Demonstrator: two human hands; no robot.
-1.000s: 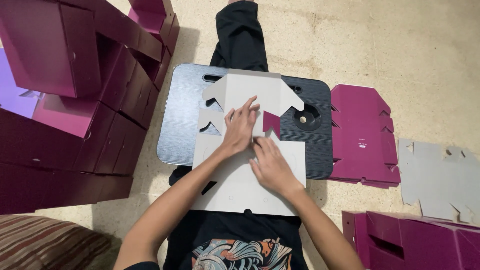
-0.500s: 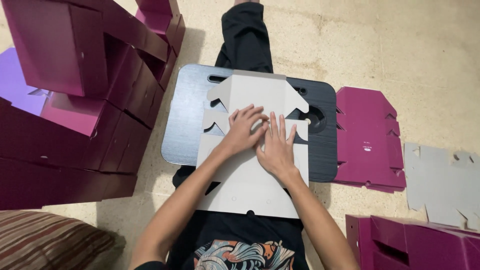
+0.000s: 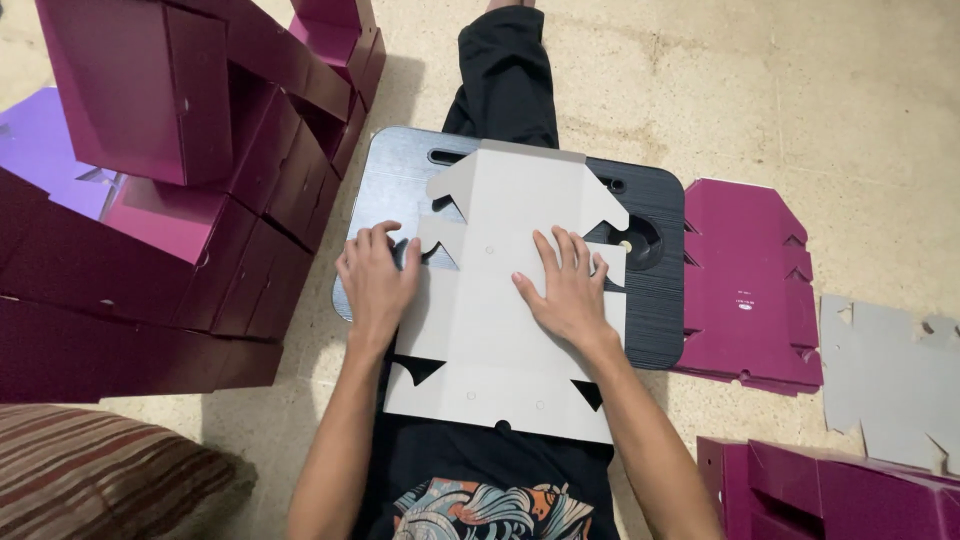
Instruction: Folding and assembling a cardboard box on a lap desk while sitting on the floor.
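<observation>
A flat grey cardboard box blank (image 3: 510,300) is laid white side up on a dark lap counter (image 3: 655,290), which is rested over the person's legs. Its near edge is hung past the counter, over the black shirt. The left hand (image 3: 377,282) is pressed on the blank's left edge, with the fingers curled a little over a notched flap. The right hand (image 3: 566,290) is laid flat on the middle of the blank, with the fingers spread. Nothing is pinched by either hand.

Folded purple boxes (image 3: 170,170) are stacked close on the left. A flat purple blank (image 3: 745,285) is laid just beside the counter's right edge, and a grey blank (image 3: 890,375) further right. Bare floor (image 3: 800,100) is seen beyond.
</observation>
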